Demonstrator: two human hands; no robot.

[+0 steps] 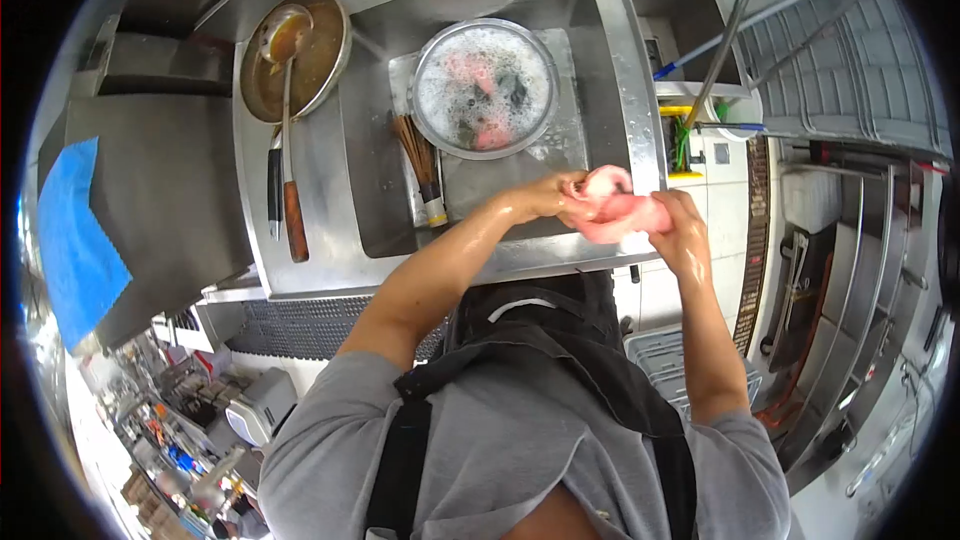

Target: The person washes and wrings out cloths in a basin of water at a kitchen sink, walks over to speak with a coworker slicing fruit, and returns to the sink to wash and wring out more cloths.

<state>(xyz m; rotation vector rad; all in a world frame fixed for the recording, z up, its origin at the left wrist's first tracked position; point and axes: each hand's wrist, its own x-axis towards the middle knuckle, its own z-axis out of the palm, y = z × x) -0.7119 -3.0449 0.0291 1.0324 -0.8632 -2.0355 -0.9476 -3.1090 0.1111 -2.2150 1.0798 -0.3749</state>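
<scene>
— "Stainless sink (pixel 372 180) frames a metal bowl (pixel 487 154) of suds (pixel 500 41). Where's the pink cloth (pixel 622 220)?"
— "On the bowl's near side, off to its right, bunched between left hand (pixel 553 199) and right hand (pixel 684 232), both closed on it."
— "Why two hands?"
— "Likely to keep its loose folds gathered, while the bowl apparently serves to contain the suds and the pink pieces (pixel 493 134) showing in them."

- The steel bench (pixel 325 165) has a deep sink (pixel 372 190).
- In the sink lies a flat sheet (pixel 490 192), under a bowl (pixel 484 155) with foam.
- Left of the bowl is a stick brush (pixel 418 165).
- The left ledge carries a pan (pixel 339 62).
</scene>
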